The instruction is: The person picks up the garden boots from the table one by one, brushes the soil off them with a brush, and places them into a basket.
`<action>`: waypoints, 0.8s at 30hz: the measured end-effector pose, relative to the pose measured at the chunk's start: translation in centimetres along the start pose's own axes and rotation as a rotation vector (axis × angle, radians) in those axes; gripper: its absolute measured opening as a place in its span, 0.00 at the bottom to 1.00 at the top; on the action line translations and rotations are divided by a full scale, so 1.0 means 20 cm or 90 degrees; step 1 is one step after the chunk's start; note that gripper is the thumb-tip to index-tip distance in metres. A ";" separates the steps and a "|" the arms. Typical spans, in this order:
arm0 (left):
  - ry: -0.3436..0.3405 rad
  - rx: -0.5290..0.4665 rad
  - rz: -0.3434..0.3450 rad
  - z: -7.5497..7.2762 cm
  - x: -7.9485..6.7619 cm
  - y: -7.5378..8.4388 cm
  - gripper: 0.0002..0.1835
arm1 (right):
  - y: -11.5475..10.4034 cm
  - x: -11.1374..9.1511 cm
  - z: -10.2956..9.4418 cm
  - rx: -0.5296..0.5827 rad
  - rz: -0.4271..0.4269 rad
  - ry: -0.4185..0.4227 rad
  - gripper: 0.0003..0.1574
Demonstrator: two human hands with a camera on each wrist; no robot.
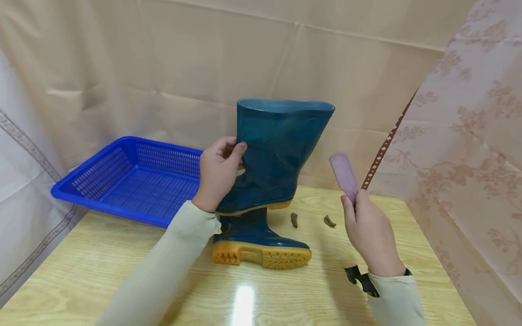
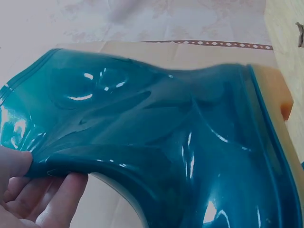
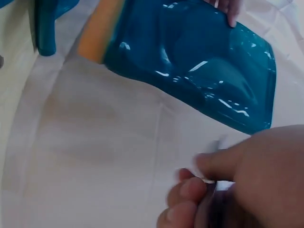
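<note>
My left hand (image 1: pixel 218 174) grips a dark teal rubber boot (image 1: pixel 277 154) by its shaft, thumb on the near side and fingers behind. The boot is held with its opening up and its yellow sole down. Below it, the other boot (image 1: pixel 281 240) lies on its side on the table, yellow sole facing me. Its shaft is mostly hidden behind the held boot and my left arm. My right hand (image 1: pixel 371 231) holds a purple brush (image 1: pixel 344 174) by the handle, flat head up, right of the held boot. No bristles show. In the left wrist view, fingertips (image 2: pixel 61 199) pinch the shaft's edge.
A blue perforated plastic basket (image 1: pixel 94 206) stands at the left of the wooden table (image 1: pixel 195 294). Two small brown pieces (image 1: pixel 294 220) lie right of the boots. A beige cloth (image 1: pixel 183 68) hangs behind, with a floral cloth (image 1: pixel 481 181) at the right.
</note>
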State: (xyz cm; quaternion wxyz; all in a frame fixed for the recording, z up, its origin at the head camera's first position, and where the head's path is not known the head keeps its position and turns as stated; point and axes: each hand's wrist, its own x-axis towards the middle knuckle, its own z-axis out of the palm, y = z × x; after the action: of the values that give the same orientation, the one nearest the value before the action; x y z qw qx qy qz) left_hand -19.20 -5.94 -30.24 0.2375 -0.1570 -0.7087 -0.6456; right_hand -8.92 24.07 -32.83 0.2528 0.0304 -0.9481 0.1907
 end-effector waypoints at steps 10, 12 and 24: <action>0.015 -0.005 0.020 -0.04 0.05 0.02 0.13 | 0.02 0.01 0.03 0.014 0.026 -0.144 0.23; 0.021 -0.002 0.025 -0.06 0.07 0.03 0.13 | 0.02 0.01 0.03 0.013 0.025 -0.154 0.23; 0.073 0.008 0.048 -0.22 0.13 0.05 0.15 | 0.02 0.03 0.06 0.008 0.054 -0.195 0.23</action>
State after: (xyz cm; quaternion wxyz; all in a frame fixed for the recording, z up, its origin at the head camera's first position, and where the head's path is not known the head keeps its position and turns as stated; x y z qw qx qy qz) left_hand -20.14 -10.46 -27.75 0.3031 -0.1450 -0.6917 -0.6393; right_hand -10.04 23.98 -33.56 0.0968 0.0209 -0.9747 0.2004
